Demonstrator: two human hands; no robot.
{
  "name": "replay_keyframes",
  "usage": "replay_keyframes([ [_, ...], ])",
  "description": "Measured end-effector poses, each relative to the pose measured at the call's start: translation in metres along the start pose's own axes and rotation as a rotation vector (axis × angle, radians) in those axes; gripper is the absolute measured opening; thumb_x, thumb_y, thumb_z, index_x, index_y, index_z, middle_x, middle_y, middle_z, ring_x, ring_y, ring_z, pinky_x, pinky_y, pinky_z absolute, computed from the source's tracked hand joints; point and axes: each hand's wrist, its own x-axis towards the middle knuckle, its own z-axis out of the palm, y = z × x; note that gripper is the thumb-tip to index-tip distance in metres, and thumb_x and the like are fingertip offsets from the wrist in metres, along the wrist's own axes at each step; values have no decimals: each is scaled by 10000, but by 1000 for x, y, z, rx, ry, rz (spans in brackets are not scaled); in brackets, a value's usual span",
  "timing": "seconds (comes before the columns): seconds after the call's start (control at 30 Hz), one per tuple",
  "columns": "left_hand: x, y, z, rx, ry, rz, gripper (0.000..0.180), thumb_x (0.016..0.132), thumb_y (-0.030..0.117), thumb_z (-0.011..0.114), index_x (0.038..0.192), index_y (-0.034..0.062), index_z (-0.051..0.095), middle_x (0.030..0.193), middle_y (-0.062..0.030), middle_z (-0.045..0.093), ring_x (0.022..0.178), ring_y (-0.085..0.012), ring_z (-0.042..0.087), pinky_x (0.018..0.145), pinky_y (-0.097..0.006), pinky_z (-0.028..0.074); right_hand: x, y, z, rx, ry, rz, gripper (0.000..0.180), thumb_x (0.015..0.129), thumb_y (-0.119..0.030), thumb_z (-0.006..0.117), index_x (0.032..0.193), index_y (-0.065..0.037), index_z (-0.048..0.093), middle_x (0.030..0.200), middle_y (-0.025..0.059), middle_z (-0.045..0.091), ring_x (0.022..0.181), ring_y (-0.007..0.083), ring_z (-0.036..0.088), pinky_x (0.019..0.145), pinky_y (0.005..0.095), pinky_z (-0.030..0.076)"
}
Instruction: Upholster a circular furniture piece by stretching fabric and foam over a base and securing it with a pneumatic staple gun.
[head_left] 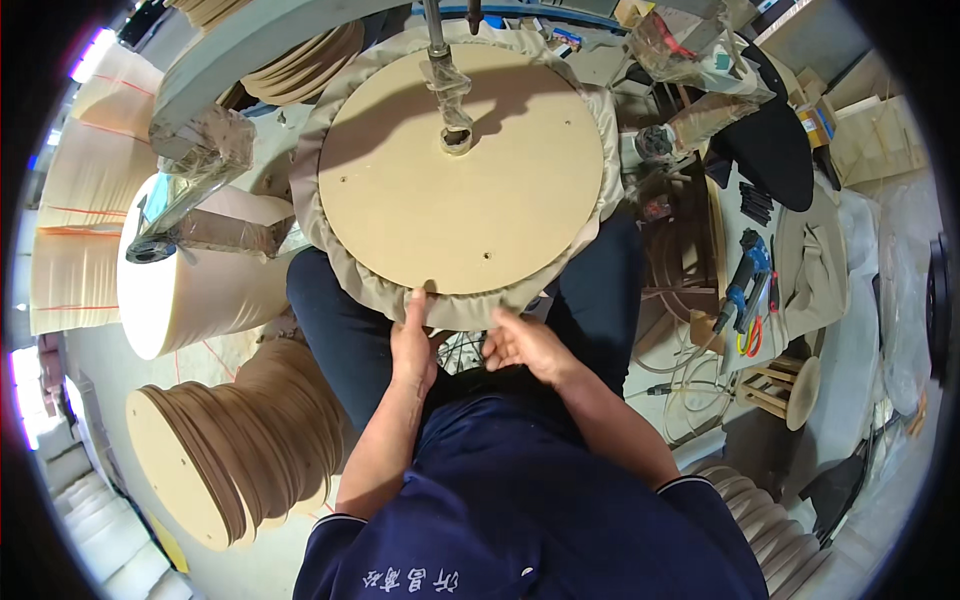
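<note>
A round pale wooden board [400, 210] lies face up before me, ringed by a gathered beige fabric cover [345, 270] that hangs past its rim. My left hand [412, 350] grips the near edge of the fabric, its thumb on top at the board's rim and its fingers partly hidden underneath. To the right, my right hand [530, 348] has its thumb on the fabric's lower edge and its fingers curled below. A metal rod [436, 45] wrapped in clear film comes down onto the board near its middle.
Film-wrapped machine arms [205, 225] flank the board on both sides. At the left stand a big cream roll [200, 290] and a stack of round wooden discs [240, 440]. A blue power tool [745, 280] and scissors [750, 340] lie on the right-hand bench.
</note>
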Motion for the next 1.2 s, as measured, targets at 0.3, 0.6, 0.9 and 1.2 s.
replay_keyframes([
  [0.3,-3,-24,15,140,-163,-130,502,1008,368,653,1185,-101,621,1075,-119,692,877,-188,649,752,-336,537,0,-25,-9,121,190,-251,421,1050,-460,532,970,-58,628,631,10,554,506,133,529,670,366,577],
  [0.6,4,-25,-21,96,-45,84,295,1007,311,631,868,53,667,681,36,565,566,-81,471,526,-266,363,-13,4,24,74,125,-298,480,1101,-414,398,770,-78,488,559,44,482,440,172,477,752,395,590],
  [0.9,2,-11,-2,12,-81,-126,646,958,471,692,1378,9,528,1326,-109,611,1223,-246,588,966,-443,515,-11,-18,1,-58,227,-152,620,967,-596,606,1199,-21,603,935,87,687,687,163,672,690,326,578],
  [1.2,-5,-29,26,251,-93,-87,487,1002,392,644,1039,-92,668,844,-78,655,686,-132,541,614,-302,445,4,-21,-7,222,218,-348,406,1073,-429,510,1022,-44,626,613,-9,461,504,128,440,666,358,552],
])
